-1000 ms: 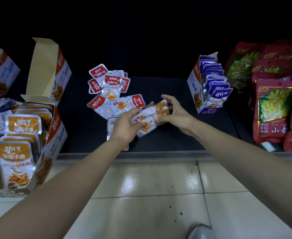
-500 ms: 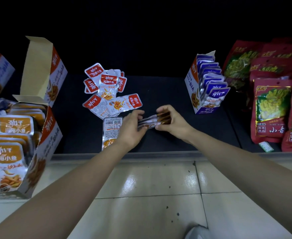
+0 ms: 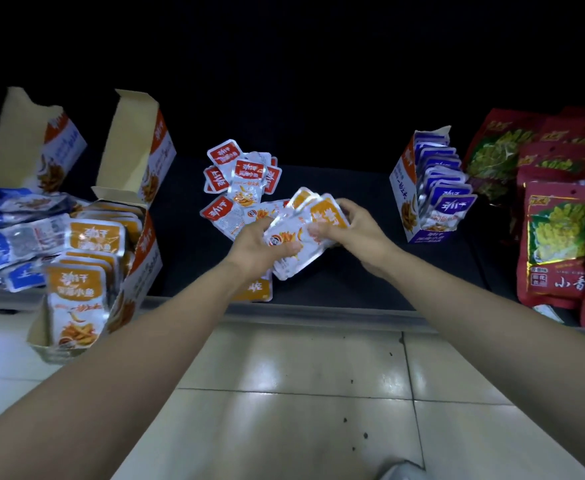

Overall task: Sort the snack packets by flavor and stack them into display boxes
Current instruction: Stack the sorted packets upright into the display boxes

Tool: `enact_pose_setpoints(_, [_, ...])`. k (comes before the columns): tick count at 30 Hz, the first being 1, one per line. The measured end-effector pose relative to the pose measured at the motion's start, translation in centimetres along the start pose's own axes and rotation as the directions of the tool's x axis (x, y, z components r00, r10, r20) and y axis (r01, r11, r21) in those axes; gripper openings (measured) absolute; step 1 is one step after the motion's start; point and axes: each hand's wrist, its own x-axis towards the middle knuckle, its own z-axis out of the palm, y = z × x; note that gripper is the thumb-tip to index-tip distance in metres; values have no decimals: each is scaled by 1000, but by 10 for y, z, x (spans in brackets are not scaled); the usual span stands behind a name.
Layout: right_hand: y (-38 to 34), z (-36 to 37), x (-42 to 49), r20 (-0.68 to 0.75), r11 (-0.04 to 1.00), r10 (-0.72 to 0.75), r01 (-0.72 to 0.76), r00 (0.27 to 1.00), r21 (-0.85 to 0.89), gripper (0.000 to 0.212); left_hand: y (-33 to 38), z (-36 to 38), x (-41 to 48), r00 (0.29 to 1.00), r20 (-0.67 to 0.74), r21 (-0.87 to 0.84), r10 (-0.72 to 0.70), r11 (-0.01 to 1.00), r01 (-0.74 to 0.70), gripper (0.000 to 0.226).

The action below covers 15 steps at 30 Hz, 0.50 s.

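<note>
Both hands hold a small stack of orange-labelled snack packets (image 3: 305, 220) above the dark shelf (image 3: 353, 271). My left hand (image 3: 260, 247) grips the stack's lower end, and my right hand (image 3: 357, 226) pinches its upper right side. One more orange packet (image 3: 258, 289) lies on the shelf under my left wrist. A loose pile of red-labelled packets (image 3: 241, 178) lies just behind the hands. At the left, an open display box (image 3: 142, 271) holds upright orange packets (image 3: 76, 299). A display box (image 3: 402, 188) with purple packets (image 3: 452, 206) stands to the right.
Loose blue packets (image 3: 10, 240) lie heaped at the far left, beside two more opened boxes (image 3: 135, 147) with raised flaps. Large red bags of green snacks (image 3: 561, 237) fill the far right. A tiled floor (image 3: 301, 393) lies below the shelf edge.
The stack was held edge-on low over the shelf; now it is lifted and turned so the orange labels face me. The view has shifted right, showing more of the left boxes.
</note>
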Motion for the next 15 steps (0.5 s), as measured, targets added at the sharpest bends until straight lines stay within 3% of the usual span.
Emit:
enact_pose_setpoints(2, [-13,20,2,1,994,8,-8,1000,111,40,5,-15,-11,999,-40,-101,-10,995,6,39])
enact_pose_setpoints(6, [-47,62,4,195,984,26,-59,981,165,49,17,-55,-37,996,-89,-146,23,989,-36,33])
enact_pose_setpoints(12, [-104,121,4,390,995,56,-21,919,-94,50,40,-134,-84,992,-114,-78,-48,996,39,30])
enact_pose_setpoints(15, [-119,155,-2,410,997,48,-22,911,-69,55,51,-162,-113,990,-120,-5,-79,997,79,29])
